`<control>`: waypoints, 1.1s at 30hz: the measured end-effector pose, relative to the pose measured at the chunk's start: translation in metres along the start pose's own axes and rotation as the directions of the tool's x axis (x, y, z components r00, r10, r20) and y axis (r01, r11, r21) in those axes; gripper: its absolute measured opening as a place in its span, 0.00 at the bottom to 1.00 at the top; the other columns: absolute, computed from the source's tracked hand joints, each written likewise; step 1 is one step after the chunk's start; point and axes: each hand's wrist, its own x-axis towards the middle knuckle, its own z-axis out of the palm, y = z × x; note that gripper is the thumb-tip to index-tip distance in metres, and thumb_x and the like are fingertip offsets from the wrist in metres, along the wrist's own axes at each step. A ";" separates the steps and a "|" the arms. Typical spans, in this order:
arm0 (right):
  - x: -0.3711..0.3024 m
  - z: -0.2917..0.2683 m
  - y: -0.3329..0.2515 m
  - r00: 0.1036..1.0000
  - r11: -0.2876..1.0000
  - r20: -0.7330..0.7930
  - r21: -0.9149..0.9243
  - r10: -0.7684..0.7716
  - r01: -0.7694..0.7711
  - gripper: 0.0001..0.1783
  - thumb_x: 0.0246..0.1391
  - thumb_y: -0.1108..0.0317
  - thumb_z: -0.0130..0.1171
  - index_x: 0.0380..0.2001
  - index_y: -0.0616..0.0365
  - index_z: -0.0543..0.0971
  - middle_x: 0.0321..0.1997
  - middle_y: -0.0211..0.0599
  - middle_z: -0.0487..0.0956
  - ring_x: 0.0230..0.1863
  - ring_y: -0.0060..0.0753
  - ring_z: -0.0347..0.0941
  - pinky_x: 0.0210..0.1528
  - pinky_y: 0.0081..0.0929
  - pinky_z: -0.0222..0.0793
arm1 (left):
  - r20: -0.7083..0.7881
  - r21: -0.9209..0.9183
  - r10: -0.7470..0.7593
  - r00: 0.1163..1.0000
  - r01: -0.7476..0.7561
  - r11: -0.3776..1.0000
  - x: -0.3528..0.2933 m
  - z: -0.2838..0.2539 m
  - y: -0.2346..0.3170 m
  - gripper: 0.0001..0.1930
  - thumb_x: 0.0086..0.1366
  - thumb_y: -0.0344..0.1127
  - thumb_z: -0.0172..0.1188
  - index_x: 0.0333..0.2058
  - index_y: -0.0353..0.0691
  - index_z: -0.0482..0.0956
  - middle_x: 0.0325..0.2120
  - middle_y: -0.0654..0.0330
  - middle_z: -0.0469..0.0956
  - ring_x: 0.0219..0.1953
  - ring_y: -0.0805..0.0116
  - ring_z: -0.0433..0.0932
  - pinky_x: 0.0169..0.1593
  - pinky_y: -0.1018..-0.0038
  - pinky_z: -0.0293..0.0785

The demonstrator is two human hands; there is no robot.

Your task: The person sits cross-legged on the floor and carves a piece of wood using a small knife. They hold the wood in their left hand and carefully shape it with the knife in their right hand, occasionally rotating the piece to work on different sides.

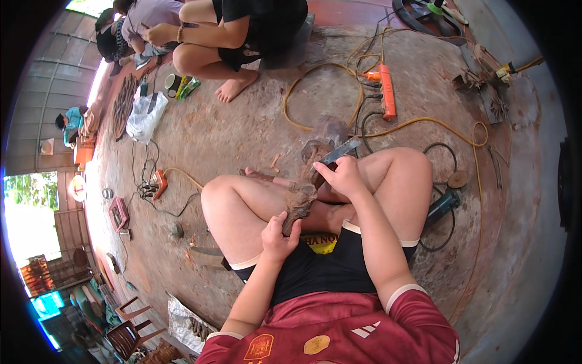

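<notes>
From my distant seat I have the gnarled brown piece (301, 197) in view between two bent bare legs (397, 173), nearer the body than the long orange power strip (388, 91) and left of it; I see the left hand (281, 239) holding the piece's near end, its fingers narrowed round it; the right hand (342, 177), closer to the strip, has its fingers closed round a flat grey blade (343, 150) that slants up towards the strip; whether the blade touches the piece, I cannot tell; black plugs (373, 95) sit along the strip's left side; a yellow cord (424, 121) loops left of the strip and runs past its near end to the right; I make out a dark green power tool (441, 207) nearer than the strip and to its right; a white plastic bag (145, 119) lies well to the strip's left; a co-worker in black (267, 27) crouches beyond it, also to the left.
</notes>
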 end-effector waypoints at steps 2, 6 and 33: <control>-0.001 -0.001 -0.007 1.000 1.000 -0.023 0.015 0.017 -0.016 0.19 0.49 0.58 0.71 0.20 0.65 0.81 0.19 0.48 0.80 0.23 0.47 0.79 0.28 0.39 0.71 | 0.026 0.004 0.044 0.999 -0.044 0.999 -0.002 0.002 0.001 0.21 0.55 0.31 0.73 0.43 0.31 0.74 0.26 0.50 0.78 0.24 0.52 0.79 0.27 0.65 0.77; -0.003 -0.004 -0.006 0.995 0.995 -0.022 0.002 0.098 -0.098 0.17 0.49 0.59 0.70 0.21 0.64 0.82 0.19 0.48 0.80 0.23 0.48 0.79 0.28 0.39 0.72 | 0.049 0.006 0.113 0.992 -0.113 0.994 -0.004 0.005 0.005 0.22 0.54 0.30 0.73 0.44 0.31 0.73 0.26 0.51 0.77 0.22 0.54 0.78 0.24 0.66 0.75; -0.006 -0.005 -0.006 0.994 0.992 -0.079 -0.100 0.072 -0.079 0.18 0.48 0.59 0.70 0.19 0.64 0.80 0.21 0.50 0.78 0.26 0.53 0.78 0.31 0.42 0.72 | 0.073 0.045 0.168 0.983 -0.171 0.984 -0.005 0.007 0.010 0.21 0.52 0.30 0.74 0.42 0.32 0.74 0.25 0.51 0.77 0.22 0.55 0.78 0.24 0.66 0.75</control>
